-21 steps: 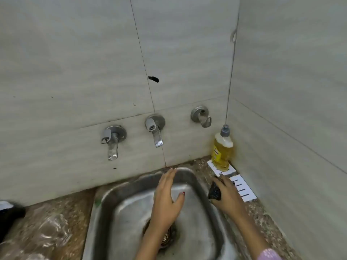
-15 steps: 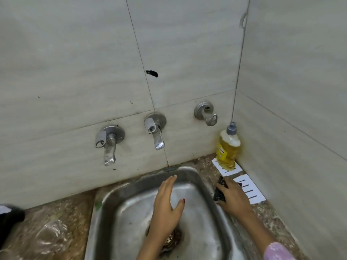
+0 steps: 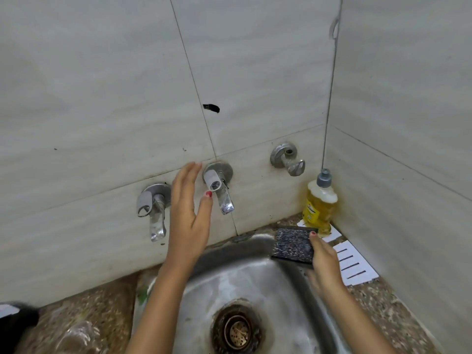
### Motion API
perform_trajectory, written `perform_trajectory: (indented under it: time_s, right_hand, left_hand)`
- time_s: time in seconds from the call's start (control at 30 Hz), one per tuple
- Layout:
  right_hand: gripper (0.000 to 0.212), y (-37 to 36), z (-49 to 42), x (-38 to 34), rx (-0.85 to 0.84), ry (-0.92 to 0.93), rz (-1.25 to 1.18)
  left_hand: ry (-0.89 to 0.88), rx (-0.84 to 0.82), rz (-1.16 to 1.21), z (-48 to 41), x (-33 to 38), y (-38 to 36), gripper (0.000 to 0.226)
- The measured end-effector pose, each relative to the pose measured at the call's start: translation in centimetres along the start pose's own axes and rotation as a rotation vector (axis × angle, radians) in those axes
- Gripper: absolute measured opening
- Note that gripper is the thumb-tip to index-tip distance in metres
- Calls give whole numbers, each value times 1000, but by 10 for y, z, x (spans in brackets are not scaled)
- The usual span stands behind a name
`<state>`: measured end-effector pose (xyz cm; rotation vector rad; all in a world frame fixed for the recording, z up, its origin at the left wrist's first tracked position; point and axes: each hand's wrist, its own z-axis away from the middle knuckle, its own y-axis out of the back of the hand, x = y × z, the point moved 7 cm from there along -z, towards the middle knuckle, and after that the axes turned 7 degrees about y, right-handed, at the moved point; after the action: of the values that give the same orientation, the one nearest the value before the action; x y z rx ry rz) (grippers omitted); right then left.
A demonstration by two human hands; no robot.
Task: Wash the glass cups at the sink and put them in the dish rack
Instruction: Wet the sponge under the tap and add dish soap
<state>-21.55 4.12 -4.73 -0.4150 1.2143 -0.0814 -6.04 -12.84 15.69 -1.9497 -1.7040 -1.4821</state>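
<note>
Left hand (image 3: 189, 221) now beside chrome tap (image 3: 218, 186)

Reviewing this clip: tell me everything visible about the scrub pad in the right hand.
The scrub pad is a flat rectangle with a dark, white-speckled top face and a plain black layer along its near edge. The right hand holds it roughly level over the sink's right rim, thumb on the top face, fingers hidden beneath it. Nothing else visibly touches it.

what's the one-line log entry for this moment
left hand: open beside middle tap | right hand: holds scrub pad over sink rim | water: none seen | cups: none in view
</note>
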Motion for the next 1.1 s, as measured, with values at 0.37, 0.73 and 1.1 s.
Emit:
perform_trajectory:
  time_s: [0.37, 0.73, 1.1]
  right_hand:
    - [7, -100, 55, 24, -266, -477, -396]
    - [13, -119, 64, 5, -353, -398, -422]
    - [11, -125, 58, 19, -361, -421, -431]
  left_hand:
    - [-104, -384, -367, -25, -14, -3, 51]
    - [-259, -448, -516, -45, -18, -21, 37]
    - [-33, -154, -492, -54, -2, -34, 27]
